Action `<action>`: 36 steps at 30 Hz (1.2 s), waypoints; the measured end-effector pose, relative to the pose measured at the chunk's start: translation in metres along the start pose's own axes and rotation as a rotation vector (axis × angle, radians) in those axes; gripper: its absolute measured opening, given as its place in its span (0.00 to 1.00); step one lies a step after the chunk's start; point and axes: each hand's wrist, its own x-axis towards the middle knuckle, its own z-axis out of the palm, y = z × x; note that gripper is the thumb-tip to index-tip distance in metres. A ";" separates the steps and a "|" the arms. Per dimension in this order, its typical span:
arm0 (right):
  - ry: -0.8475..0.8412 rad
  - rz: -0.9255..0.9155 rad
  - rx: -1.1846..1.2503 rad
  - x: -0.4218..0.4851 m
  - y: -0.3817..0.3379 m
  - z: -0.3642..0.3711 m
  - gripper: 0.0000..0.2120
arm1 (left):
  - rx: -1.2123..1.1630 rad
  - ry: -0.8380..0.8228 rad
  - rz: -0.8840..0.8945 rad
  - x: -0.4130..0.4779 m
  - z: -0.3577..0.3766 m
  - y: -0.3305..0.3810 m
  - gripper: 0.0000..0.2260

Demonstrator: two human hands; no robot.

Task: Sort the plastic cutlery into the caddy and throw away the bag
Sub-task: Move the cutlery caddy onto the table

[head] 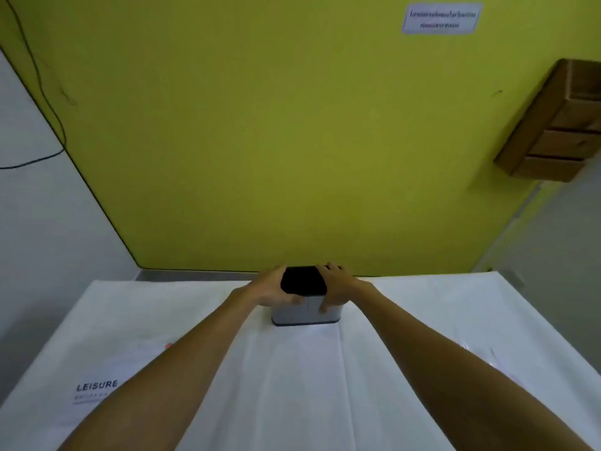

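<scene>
Still setting up: left hand (pixel 272 289) and right hand (pixel 335 284) clasped around the caddy (pixel 305 312) at the table's (pixel 422 314) far edge (no cutlery visible), needing drawing nearer.

A: Any print on the worktop (pixel 422 320)?
B: One word, "LEISURE", dark capitals, near left corner of the white cover (pixel 96 385). A smaller line sits under it, too blurred to read.
A: The wall?
B: White notice (pixel 441 18), top right, on the yellow. Two lines of script, not legible.
</scene>
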 end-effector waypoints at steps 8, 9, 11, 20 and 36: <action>0.177 0.082 0.050 -0.004 -0.008 0.012 0.43 | 0.089 0.149 -0.054 0.006 0.023 -0.009 0.43; 0.165 0.071 0.064 -0.011 -0.008 0.010 0.43 | 0.099 0.134 -0.053 0.002 0.020 -0.008 0.40; 0.165 0.045 0.096 -0.030 -0.006 0.012 0.43 | 0.087 0.117 0.002 -0.015 0.016 -0.008 0.37; 0.215 -0.026 0.231 -0.150 -0.011 0.075 0.41 | -0.173 0.065 0.131 -0.142 0.061 -0.031 0.36; 0.273 0.006 0.220 -0.184 -0.020 0.118 0.41 | 0.105 -0.049 0.110 -0.172 0.084 -0.032 0.37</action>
